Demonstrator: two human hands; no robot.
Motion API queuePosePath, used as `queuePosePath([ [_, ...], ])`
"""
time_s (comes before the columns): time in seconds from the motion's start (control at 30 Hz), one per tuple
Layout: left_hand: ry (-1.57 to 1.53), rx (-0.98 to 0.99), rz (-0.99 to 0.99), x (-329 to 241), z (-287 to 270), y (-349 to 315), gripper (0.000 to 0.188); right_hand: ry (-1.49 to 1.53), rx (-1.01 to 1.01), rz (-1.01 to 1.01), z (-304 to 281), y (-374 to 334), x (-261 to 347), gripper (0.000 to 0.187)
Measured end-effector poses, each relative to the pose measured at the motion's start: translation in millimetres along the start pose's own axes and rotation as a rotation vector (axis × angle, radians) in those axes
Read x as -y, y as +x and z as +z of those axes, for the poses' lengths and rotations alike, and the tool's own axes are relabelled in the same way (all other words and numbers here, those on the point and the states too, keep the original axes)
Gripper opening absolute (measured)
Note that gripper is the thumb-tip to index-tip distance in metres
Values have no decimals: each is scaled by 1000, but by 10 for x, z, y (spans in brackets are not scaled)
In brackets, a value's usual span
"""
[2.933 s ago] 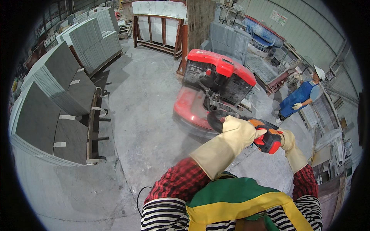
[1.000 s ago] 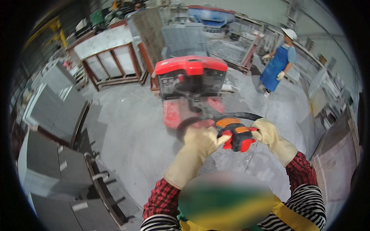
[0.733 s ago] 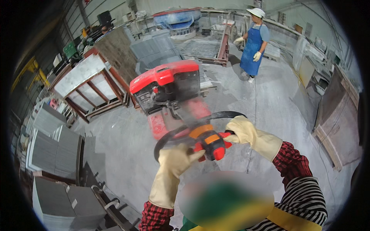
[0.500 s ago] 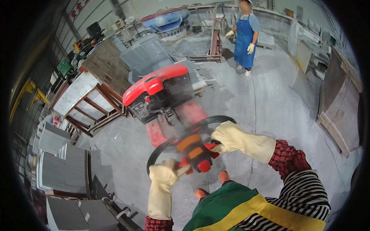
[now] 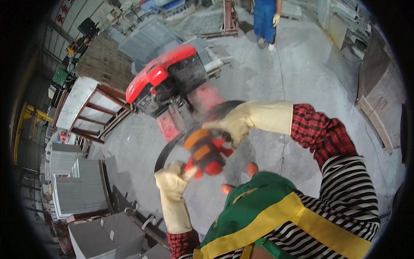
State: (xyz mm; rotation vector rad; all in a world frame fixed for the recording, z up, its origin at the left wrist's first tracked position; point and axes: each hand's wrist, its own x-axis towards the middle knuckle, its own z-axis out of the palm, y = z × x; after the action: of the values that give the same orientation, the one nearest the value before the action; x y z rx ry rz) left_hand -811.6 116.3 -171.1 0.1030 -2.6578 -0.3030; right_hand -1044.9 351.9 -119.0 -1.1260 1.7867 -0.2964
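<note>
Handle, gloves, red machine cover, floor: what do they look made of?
Handle: likely moulded plastic; smooth-looking orange, black and red sections, motion-blurred here.
Gloves: rubber or leather, can't tell; cream, fairly matt, softly creased, wide cuffs.
Red cover: painted metal or hard plastic; rounded, even colour, slight sheen.
Floor: apparently concrete; grey, matt, mottled, with a long seam.

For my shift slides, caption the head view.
Gloved left hand and right hand hold the handle of a red machine; a person stands beyond.

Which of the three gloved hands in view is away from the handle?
The co-worker's gloved hand, hanging beside the blue apron; the person's left hand and right hand are both on the black-and-orange handle.
</note>
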Motion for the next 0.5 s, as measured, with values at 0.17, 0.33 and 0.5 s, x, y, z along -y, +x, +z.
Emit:
queuePosePath([
  [0.17, 19, -12, -22, 20, -8, -72, 54, -110, -147, -85, 202, 165, -103, 123],
  [0.33, 47, 53, -52, 19, -43, -21, 52, -127, -119, -6, 141, 128, -28, 121],
  [0.5, 47, 27, -41, 44, -48, 49, 51, -141, -137, -13, 57, 118, 53, 118],
])
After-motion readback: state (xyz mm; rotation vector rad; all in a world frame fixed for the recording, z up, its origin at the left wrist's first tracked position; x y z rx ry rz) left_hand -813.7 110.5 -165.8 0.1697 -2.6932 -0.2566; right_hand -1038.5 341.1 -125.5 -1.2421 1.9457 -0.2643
